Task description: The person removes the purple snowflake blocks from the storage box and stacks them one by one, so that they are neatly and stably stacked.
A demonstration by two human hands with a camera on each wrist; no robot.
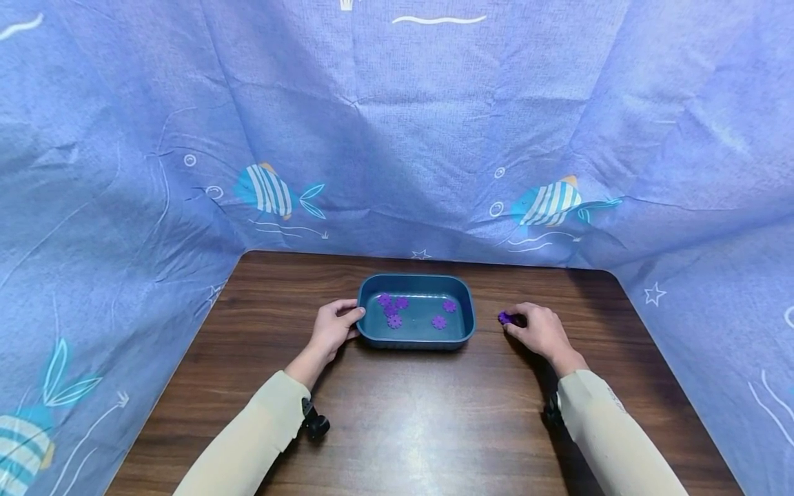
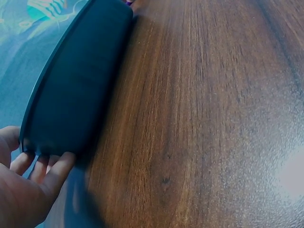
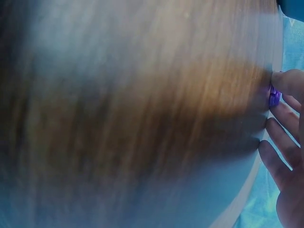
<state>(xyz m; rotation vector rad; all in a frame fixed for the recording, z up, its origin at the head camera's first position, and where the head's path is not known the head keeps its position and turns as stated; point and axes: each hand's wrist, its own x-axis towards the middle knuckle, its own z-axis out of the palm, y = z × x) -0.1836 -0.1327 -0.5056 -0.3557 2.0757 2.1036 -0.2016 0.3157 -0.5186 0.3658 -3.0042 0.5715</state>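
Note:
A dark teal rectangular bin (image 1: 414, 342) stands on the table, with several purple flower-shaped pieces (image 1: 439, 322) lying inside it. My left hand (image 1: 330, 329) grips the bin's left end, thumb at the rim and fingers against the outer wall; the left wrist view shows these fingers (image 2: 59, 173) on the wall. To the right of the bin, my right hand (image 1: 540, 332) pinches a purple flower-shaped piece (image 1: 504, 317) low over the tabletop. From the right wrist, that piece (image 3: 274, 96) shows between thumb and fingers, partly hidden by them.
The dark wooden table (image 1: 397, 427) has rounded far corners. A blue fish-printed cloth (image 1: 422, 138) hangs behind it and along both sides. Each wrist carries a small black camera, the left one (image 1: 316, 424) hanging below the cuff.

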